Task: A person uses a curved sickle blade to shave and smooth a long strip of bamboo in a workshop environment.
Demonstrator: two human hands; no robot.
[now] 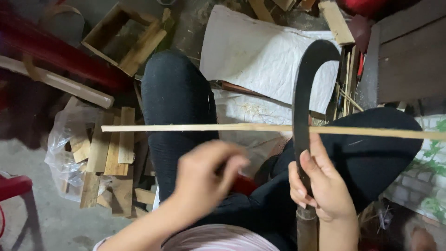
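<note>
My right hand (325, 186) grips a dark curved blade (304, 88) just above its wooden handle (306, 232). The blade stands upright with its hooked tip pointing right. A long thin pale wooden strip (195, 127) lies level across my black-trousered knees (174, 93) and crosses behind the blade. My right thumb reaches up to the strip beside the blade. My left hand (204, 179) is blurred, with its fingers curled. It hovers just below the strip without touching it, and whether it holds anything is unclear.
A white woven sack (260, 51) lies on the ground ahead. On the left a clear plastic bag (62, 148) holds several wood offcuts (109, 148). An open wooden box frame (125, 39) sits at the back left, a red stool (14, 186) at the left edge, and a dark wooden bench (409, 56) on the right.
</note>
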